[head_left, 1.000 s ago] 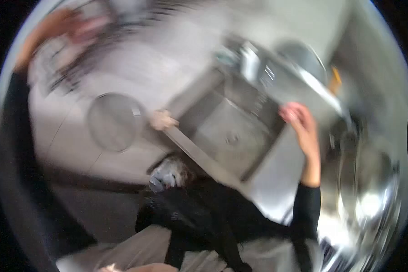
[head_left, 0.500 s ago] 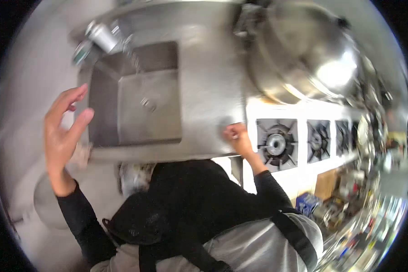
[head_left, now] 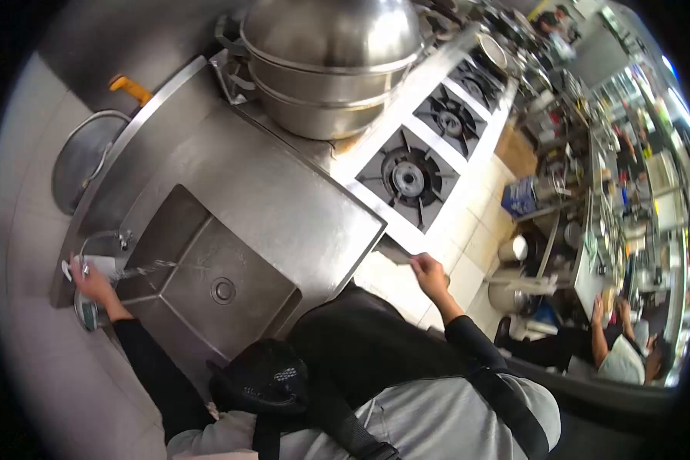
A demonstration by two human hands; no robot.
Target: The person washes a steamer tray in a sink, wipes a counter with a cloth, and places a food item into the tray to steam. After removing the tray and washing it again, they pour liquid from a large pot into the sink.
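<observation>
At the left end of the steel sink [head_left: 238, 253], my left hand [head_left: 96, 285] has its fingers closed around the tap handle [head_left: 85, 269], beside a white container [head_left: 102, 266]. A stream of water runs from the tap into the basin. Below that hand stands a small container with a green part [head_left: 87, 313]. My right hand [head_left: 431, 276] is closed, off the counter's front corner. A flat grey thing [head_left: 392, 250] lies between its fingers and the corner; whether the hand grips it is unclear.
A large domed steel pot [head_left: 330, 69] stands behind a row of gas burners [head_left: 408, 178]. An orange-handled tool [head_left: 130, 89] and a round metal lid [head_left: 92, 161] are at the upper left. Another person [head_left: 621, 356] works at a counter on the right, near crowded shelves.
My left hand has gone from open above the sink's left side to closed at the tap. My right hand has moved off the countertop. The view has turned, showing more of the kitchen.
</observation>
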